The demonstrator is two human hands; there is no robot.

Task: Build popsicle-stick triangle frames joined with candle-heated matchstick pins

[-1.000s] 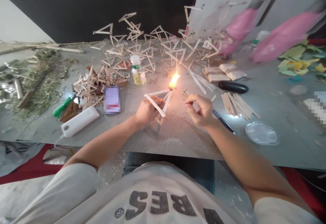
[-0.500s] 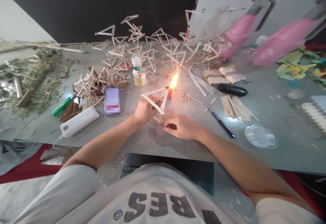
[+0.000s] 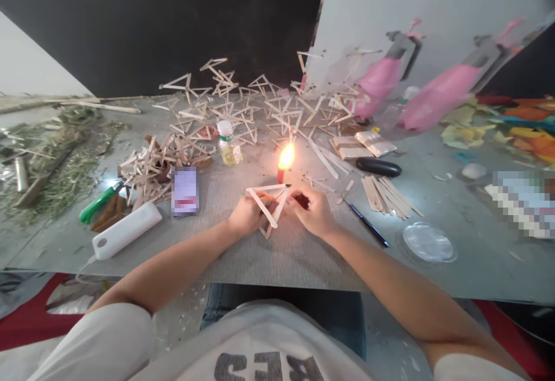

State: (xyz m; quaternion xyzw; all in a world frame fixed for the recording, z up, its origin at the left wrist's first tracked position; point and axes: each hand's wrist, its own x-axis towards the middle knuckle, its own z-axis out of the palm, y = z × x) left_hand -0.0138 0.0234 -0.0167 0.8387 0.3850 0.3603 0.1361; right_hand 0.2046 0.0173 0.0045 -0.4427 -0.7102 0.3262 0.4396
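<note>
My left hand is closed on a triangle of craft sticks. The triangle is tilted above the table, and its far right corner is darkened. My right hand is closed in a pinch at the right side of the triangle, near that corner; its fingertips are partly hidden. Just beyond both hands a red candle stands upright, burning with a tall bright flame. Below the triangle, more stick pieces show under my left hand.
Behind lie many joined stick shapes. To the left are a stick heap, a small bottle, a phone, a white power bank and a green-handled cutter. On the right are loose sticks, a pen and pink spray bottles.
My left hand has drawn the triangle toward me, away from the candle flame. My right hand has come up to the triangle's right side. The camera view has tilted up and shifted.
</note>
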